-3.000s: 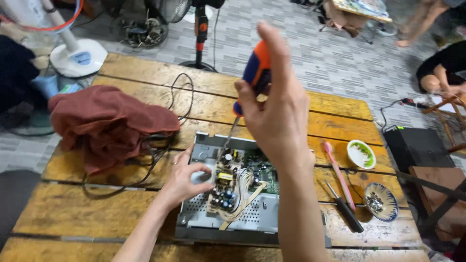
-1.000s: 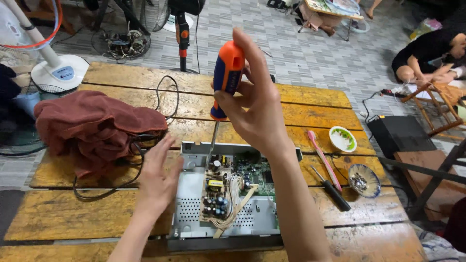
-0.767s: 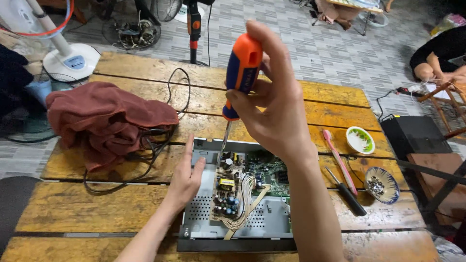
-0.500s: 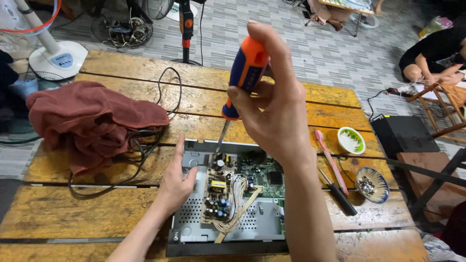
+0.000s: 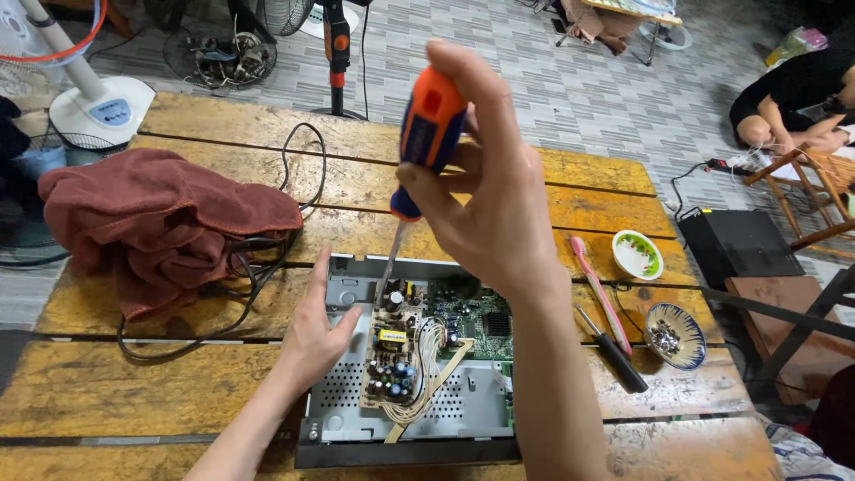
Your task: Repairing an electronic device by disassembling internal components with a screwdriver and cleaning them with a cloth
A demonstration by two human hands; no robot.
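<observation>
My right hand point(image 5: 499, 205) grips an orange and blue screwdriver point(image 5: 426, 134) upright, its shaft pointing down at the small power board point(image 5: 392, 352) inside an opened grey metal device chassis point(image 5: 356, 410). A green circuit board point(image 5: 481, 325) lies beside the power board, with white wires and a flat ribbon across them. My left hand point(image 5: 316, 334) rests flat on the chassis's left edge, fingers together, holding nothing.
A reddish-brown cloth point(image 5: 160, 223) and a black cable point(image 5: 258, 267) lie at the left of the wooden table point(image 5: 134, 392). A pink toothbrush point(image 5: 601, 289), a black-handled screwdriver point(image 5: 614, 352) and two small bowls point(image 5: 674, 334) sit at the right. Fans stand behind; a person sits on the floor far right.
My left hand has moved off the inside of the chassis to its left edge. The right hand keeps the screwdriver upright over the power board.
</observation>
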